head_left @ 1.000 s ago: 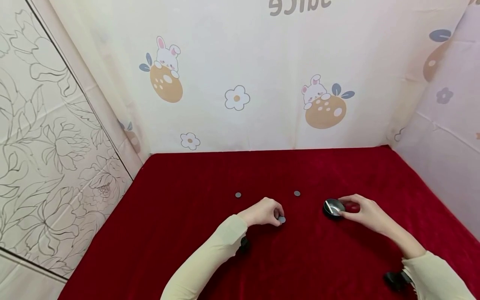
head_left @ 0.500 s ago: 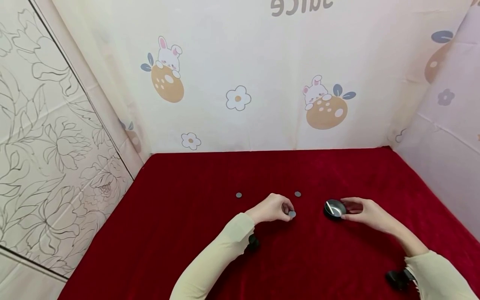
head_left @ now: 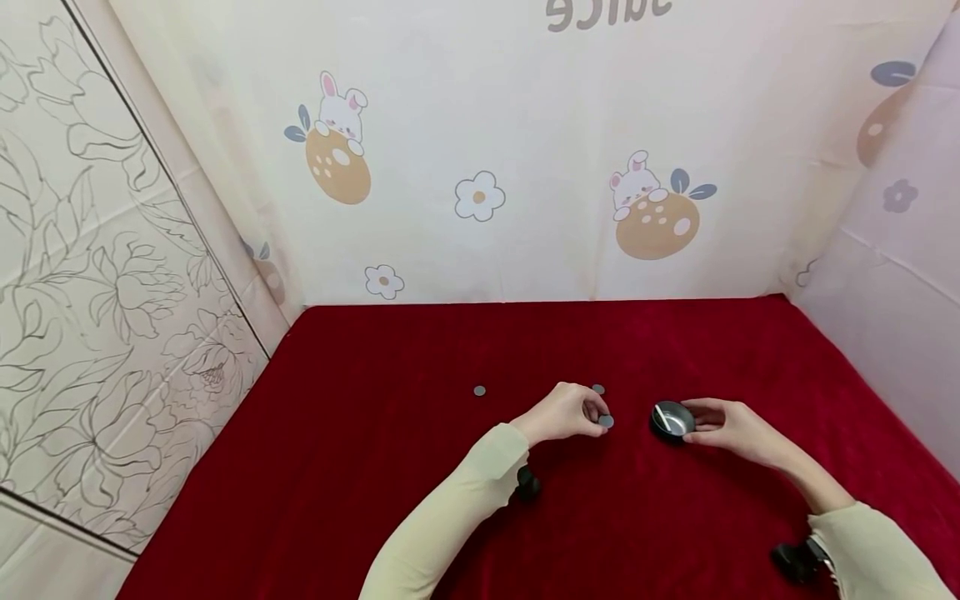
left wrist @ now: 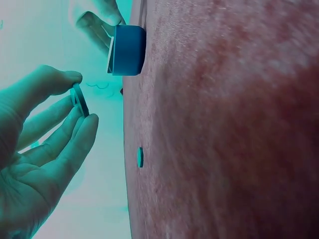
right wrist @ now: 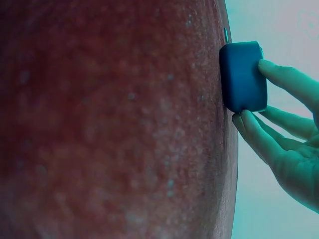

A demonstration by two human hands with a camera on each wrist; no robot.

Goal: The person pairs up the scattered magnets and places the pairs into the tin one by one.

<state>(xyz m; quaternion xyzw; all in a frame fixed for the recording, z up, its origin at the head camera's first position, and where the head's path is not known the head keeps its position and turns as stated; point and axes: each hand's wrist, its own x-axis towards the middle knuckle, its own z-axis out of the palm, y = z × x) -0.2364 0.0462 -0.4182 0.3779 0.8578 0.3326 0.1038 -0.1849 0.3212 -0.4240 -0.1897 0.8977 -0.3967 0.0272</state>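
Between thumb and fingertips, my left hand (head_left: 564, 412) pinches a small grey coin-like disc (head_left: 606, 422), held up above the red cloth. The left wrist view shows this disc (left wrist: 80, 100) edge-on. My right hand (head_left: 733, 429) grips the right side of a small round black dish (head_left: 660, 432) with a shiny inside. A thin white stick (head_left: 662, 417) leans across the dish's left part. In the right wrist view, the thumb and fingers hold opposite sides of the dish (right wrist: 244, 77), which stands on the cloth. The left hand's disc is a short way left of the dish.
Two similar grey discs lie on the red cloth (head_left: 390, 467): a left disc (head_left: 480, 390), and a right disc (head_left: 597, 388) just behind my left hand. A printed curtain (head_left: 525, 250) hangs along the table's back edge, with more fabric at both sides.
My left hand has carried its disc rightward and slightly away from me, closer to the dish. My right hand and the dish have stayed nearly where they were.
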